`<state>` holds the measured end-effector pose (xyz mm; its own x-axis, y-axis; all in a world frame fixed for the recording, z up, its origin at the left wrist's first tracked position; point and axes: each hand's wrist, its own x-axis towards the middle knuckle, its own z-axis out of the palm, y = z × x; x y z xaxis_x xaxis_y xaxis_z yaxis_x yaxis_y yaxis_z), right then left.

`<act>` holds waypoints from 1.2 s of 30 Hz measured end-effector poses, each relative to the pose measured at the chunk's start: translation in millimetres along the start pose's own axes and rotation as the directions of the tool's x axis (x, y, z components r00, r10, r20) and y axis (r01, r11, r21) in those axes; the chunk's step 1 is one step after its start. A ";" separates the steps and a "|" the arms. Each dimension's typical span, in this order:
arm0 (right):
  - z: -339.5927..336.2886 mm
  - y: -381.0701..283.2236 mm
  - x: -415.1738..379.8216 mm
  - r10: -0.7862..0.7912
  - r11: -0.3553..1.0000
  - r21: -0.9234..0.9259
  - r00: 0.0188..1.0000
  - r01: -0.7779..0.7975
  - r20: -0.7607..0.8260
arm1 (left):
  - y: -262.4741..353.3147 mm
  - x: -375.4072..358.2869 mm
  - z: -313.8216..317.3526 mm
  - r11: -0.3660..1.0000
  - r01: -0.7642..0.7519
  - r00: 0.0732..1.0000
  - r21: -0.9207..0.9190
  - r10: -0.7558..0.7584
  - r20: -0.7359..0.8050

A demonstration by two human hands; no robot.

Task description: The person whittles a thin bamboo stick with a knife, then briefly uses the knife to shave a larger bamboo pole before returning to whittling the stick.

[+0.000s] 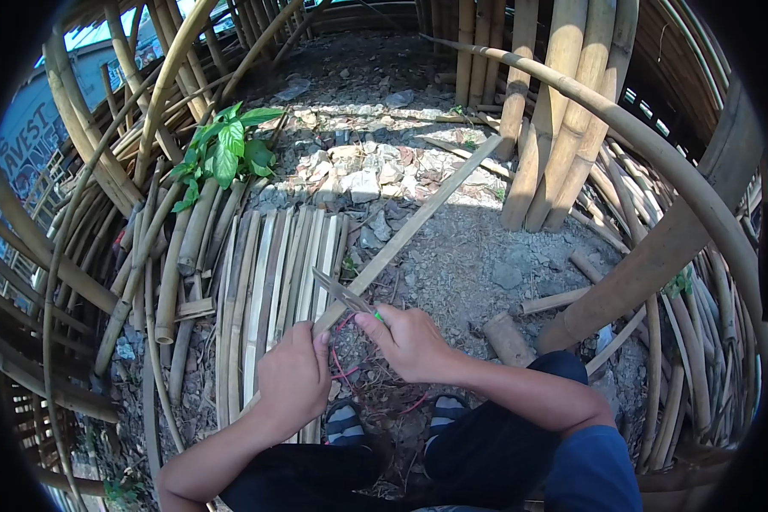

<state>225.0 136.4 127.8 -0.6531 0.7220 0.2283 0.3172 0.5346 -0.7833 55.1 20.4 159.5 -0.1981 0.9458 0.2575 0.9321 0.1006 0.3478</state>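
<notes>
A long, flat bamboo strip (431, 219) slants away from me to the upper right. My left hand (294, 375) is closed around its near end. My right hand (405, 341) grips a knife (340, 290), with a bit of green showing at the handle. The blade lies across the strip just beyond my left hand and points to the upper left. Most of the handle is hidden in my fingers. Many split bamboo strips (269, 277) lie side by side on the ground, left of the held one.
Bamboo poles (563, 111) stand at the upper right, and a thick pole (657, 247) leans close on the right. A leafy green plant (230, 145) grows at the upper left. Broken stones (384, 171) cover the ground ahead. A short bamboo piece (508, 340) lies near my right forearm.
</notes>
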 end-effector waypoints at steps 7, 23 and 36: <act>-16.8 -6.3 6.1 0.083 0.994 -0.077 0.996 -0.081 0.030 | 0.8 0.5 -7.1 1.000 0.016 1.000 0.006 -0.016 0.019; 5.8 -12.7 -12.3 -0.017 0.993 -0.114 0.992 0.031 0.121 | -0.5 -0.6 -5.9 0.998 0.025 0.999 0.058 -0.027 0.034; -9.4 -15.9 -4.4 0.017 0.997 -0.082 0.991 -0.006 0.134 | -3.1 -1.4 -10.0 0.995 0.061 0.996 0.084 -0.066 0.060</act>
<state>229.3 128.8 144.6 -0.7337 0.6658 0.1358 0.3761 0.5645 -0.7348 49.5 15.7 167.2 -0.2404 0.9540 0.1794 0.9407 0.1834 0.2856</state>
